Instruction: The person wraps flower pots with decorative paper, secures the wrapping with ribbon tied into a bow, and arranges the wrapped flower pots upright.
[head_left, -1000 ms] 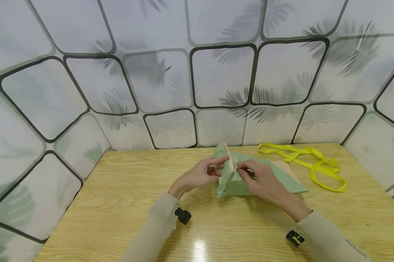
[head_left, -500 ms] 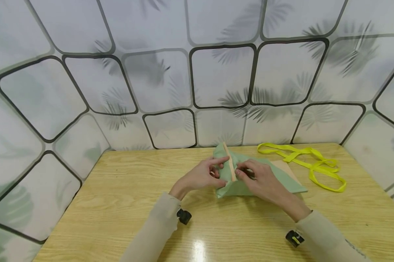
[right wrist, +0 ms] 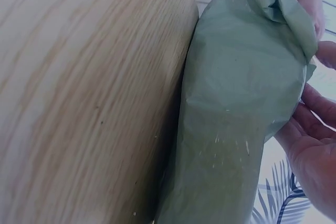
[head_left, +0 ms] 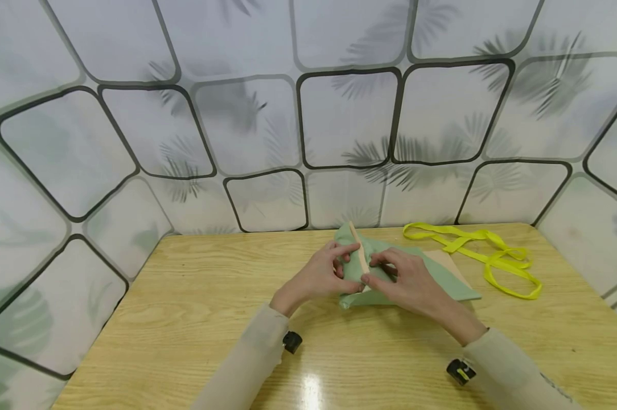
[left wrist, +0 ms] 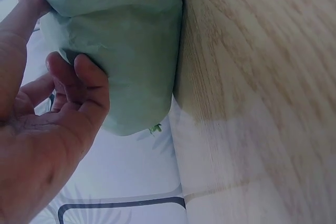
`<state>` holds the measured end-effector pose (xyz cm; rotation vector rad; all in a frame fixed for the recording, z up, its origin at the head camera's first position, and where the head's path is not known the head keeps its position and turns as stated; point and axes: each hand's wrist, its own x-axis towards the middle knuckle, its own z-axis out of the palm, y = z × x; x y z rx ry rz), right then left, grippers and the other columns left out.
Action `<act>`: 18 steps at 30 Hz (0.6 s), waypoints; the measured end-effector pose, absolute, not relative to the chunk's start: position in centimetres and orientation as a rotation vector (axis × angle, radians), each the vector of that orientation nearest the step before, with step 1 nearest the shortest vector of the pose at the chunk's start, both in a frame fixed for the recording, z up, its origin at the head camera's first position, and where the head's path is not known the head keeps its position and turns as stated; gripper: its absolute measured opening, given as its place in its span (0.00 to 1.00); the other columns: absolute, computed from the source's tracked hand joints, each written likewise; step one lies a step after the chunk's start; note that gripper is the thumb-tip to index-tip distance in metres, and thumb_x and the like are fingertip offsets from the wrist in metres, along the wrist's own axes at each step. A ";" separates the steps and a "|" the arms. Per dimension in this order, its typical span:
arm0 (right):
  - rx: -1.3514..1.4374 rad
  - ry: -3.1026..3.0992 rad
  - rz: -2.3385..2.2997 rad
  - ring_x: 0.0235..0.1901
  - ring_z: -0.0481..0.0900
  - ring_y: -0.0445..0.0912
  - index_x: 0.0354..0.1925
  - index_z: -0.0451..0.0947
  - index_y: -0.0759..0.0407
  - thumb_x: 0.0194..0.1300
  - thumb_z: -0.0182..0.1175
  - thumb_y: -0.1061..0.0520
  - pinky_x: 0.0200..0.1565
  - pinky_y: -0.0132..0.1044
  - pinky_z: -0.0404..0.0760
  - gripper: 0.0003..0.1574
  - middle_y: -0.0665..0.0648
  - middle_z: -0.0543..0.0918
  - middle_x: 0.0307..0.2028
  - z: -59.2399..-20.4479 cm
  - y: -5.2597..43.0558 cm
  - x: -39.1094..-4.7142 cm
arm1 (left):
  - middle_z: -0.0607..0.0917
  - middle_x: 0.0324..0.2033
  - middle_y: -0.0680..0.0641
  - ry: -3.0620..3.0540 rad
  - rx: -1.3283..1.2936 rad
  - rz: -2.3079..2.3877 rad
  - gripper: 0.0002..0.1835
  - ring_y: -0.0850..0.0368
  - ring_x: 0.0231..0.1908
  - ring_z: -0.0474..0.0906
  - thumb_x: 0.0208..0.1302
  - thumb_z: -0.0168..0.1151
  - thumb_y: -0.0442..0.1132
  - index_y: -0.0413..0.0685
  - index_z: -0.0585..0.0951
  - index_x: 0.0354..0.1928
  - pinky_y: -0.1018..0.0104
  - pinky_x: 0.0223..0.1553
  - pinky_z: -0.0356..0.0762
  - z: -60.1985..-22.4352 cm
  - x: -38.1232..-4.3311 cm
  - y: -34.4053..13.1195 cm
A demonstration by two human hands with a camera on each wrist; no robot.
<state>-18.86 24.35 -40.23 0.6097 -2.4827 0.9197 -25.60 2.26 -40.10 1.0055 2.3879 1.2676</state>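
Observation:
A bundle in green wrapping paper [head_left: 385,293] lies on the table, with a narrow tan folded edge [head_left: 363,259] running along its top. What is inside the bundle is hidden. My left hand [head_left: 319,273] is at its left end, the index finger on the tan edge and the thumb lower on the paper, pinching the fold. From the other side my right hand [head_left: 411,279] pinches the same fold between thumb and fingers. In the left wrist view the green paper [left wrist: 131,56] bulges beside curled fingers. The right wrist view shows the paper's long side [right wrist: 231,98] and crumpled end.
A tangled yellow ribbon [head_left: 462,245] lies at the back right of the wooden table [head_left: 211,296]. A tan piece of paper [head_left: 447,265] shows beside the bundle's right part. A patterned curtain [head_left: 349,119] hangs close behind the table.
My right thumb has moved down and left onto the lower end of the tan edge, close to my left thumb. My left hand has shifted slightly right; the bundle stays in place.

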 end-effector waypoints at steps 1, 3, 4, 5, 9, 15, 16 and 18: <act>0.620 -2.477 0.912 0.36 0.81 0.39 0.43 0.84 0.55 0.60 0.75 0.56 0.35 0.32 0.83 0.14 0.51 0.87 0.39 -40.3 24.4 -18.9 | 0.71 0.47 0.51 2.388 1.005 1.266 0.45 0.63 0.32 0.69 0.59 0.77 0.45 0.55 0.66 0.77 0.73 0.34 0.72 -40.1 -25.6 2.3; 0.638 -2.469 0.899 0.36 0.81 0.39 0.43 0.84 0.56 0.59 0.76 0.57 0.34 0.32 0.83 0.15 0.51 0.86 0.38 -40.3 24.5 -19.0 | 0.70 0.48 0.50 2.379 0.995 1.268 0.45 0.62 0.32 0.68 0.59 0.77 0.45 0.55 0.66 0.77 0.73 0.33 0.71 -40.0 -25.5 2.2; 0.648 -2.465 0.898 0.35 0.81 0.39 0.43 0.84 0.56 0.58 0.76 0.57 0.34 0.33 0.83 0.15 0.51 0.86 0.38 -40.3 24.6 -19.0 | 0.70 0.49 0.50 2.372 0.986 1.269 0.46 0.62 0.32 0.68 0.59 0.77 0.45 0.56 0.65 0.78 0.73 0.33 0.71 -40.0 -25.5 2.2; 0.657 -2.461 0.897 0.36 0.81 0.39 0.43 0.83 0.57 0.57 0.77 0.57 0.35 0.33 0.84 0.16 0.51 0.86 0.38 -40.3 24.6 -19.0 | 0.69 0.50 0.49 2.368 0.976 1.265 0.46 0.62 0.32 0.68 0.59 0.77 0.46 0.57 0.65 0.78 0.73 0.33 0.71 -40.0 -25.5 2.1; 0.691 -2.465 0.904 0.37 0.83 0.40 0.43 0.83 0.57 0.56 0.78 0.57 0.37 0.35 0.87 0.18 0.51 0.86 0.39 -40.3 24.8 -19.2 | 0.62 0.62 0.48 2.356 0.959 1.246 0.47 0.62 0.33 0.68 0.60 0.77 0.47 0.63 0.63 0.79 0.72 0.34 0.71 -39.9 -25.5 1.9; 0.766 -2.484 0.912 0.41 0.84 0.43 0.47 0.81 0.59 0.54 0.79 0.58 0.41 0.38 0.88 0.24 0.52 0.84 0.42 -40.2 25.1 -19.1 | 0.49 0.79 0.53 2.329 1.012 1.179 0.50 0.62 0.36 0.68 0.60 0.76 0.49 0.66 0.58 0.80 0.71 0.38 0.73 -40.1 -25.9 1.5; 0.781 -2.487 0.911 0.42 0.84 0.43 0.48 0.80 0.59 0.54 0.79 0.58 0.42 0.38 0.88 0.25 0.52 0.84 0.43 -40.2 25.2 -19.1 | 0.49 0.80 0.53 2.322 1.021 1.167 0.51 0.62 0.36 0.68 0.60 0.76 0.49 0.66 0.57 0.81 0.71 0.38 0.73 -40.1 -25.9 1.4; 0.812 -2.482 0.888 0.42 0.84 0.44 0.50 0.79 0.60 0.53 0.80 0.58 0.42 0.38 0.88 0.28 0.53 0.83 0.44 -40.3 25.3 -19.2 | 0.50 0.80 0.52 2.306 1.038 1.149 0.53 0.61 0.36 0.68 0.60 0.77 0.48 0.66 0.55 0.81 0.71 0.38 0.73 -40.1 -25.9 1.4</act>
